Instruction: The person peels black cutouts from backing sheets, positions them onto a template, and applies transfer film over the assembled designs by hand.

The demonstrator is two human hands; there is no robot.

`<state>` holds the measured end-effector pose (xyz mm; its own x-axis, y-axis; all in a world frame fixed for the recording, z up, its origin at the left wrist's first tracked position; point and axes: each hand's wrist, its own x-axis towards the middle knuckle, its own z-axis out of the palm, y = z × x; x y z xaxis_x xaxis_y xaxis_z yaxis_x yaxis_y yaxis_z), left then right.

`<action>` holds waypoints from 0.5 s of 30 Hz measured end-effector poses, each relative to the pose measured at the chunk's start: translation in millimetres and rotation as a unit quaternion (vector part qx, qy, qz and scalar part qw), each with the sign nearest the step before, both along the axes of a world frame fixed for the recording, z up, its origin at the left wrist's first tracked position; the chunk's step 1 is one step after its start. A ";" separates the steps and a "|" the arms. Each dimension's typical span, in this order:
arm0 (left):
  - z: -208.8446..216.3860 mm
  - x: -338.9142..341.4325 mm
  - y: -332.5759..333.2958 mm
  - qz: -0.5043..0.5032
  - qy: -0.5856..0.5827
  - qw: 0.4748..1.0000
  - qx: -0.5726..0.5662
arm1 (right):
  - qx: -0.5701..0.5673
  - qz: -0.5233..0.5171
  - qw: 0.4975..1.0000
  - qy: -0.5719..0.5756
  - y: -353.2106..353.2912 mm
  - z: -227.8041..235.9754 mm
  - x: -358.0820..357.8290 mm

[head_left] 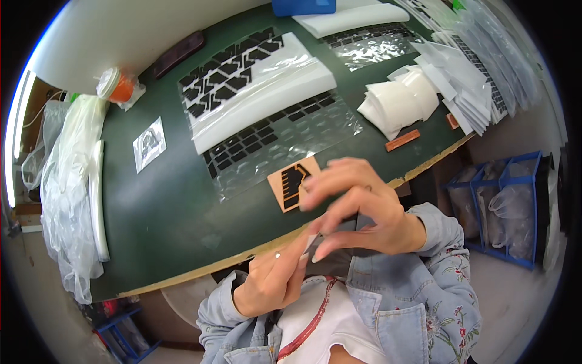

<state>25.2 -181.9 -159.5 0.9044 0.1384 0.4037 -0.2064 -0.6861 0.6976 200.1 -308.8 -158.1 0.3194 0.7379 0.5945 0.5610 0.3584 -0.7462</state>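
Observation:
My left hand [270, 279] is closed in a pinch on a small thin grey piece [313, 242] just in front of the table's near edge. Curved over it is my right hand [370, 212], its thumb and fingers apart and slightly blurred. The right index fingertip is close to the piece; whether it touches cannot be made out. Beyond the right fingers, a copper-coloured square plate [276, 182] with black cut shapes lies on the green table [163, 224]. Clear film with black key-shaped pieces [254, 141] lies behind the plate, partly under a folded white sheet [267, 100].
Folded white paper [400, 100] and copper-coloured strips [402, 141] lie at the right. Plastic bags [66, 194] hang over the left end. A small clear packet [150, 144], a lidded orange cup [120, 88] and a dark case [179, 54] rest farther back. Blue racks [533, 206] stand below right.

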 end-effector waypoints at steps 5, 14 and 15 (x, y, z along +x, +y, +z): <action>-8.4 -13.5 -0.9 -0.002 0.011 1.000 -0.014 | 0.009 -0.139 0.940 -0.313 -2.8 -8.4 -12.5; 0.7 -24.7 -0.1 0.033 0.071 0.979 -0.188 | 0.088 -0.155 0.923 -0.341 -2.6 -21.2 -32.2; 0.2 -26.8 0.2 0.037 0.071 0.978 -0.193 | 0.064 -0.149 0.938 -0.307 -1.9 -21.0 -33.4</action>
<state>-1.5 -181.7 -159.4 0.9295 0.3225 0.1789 -0.0478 -0.3757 0.9255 166.7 -310.7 -179.2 0.0695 0.5796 0.8119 0.9603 0.1816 -0.2118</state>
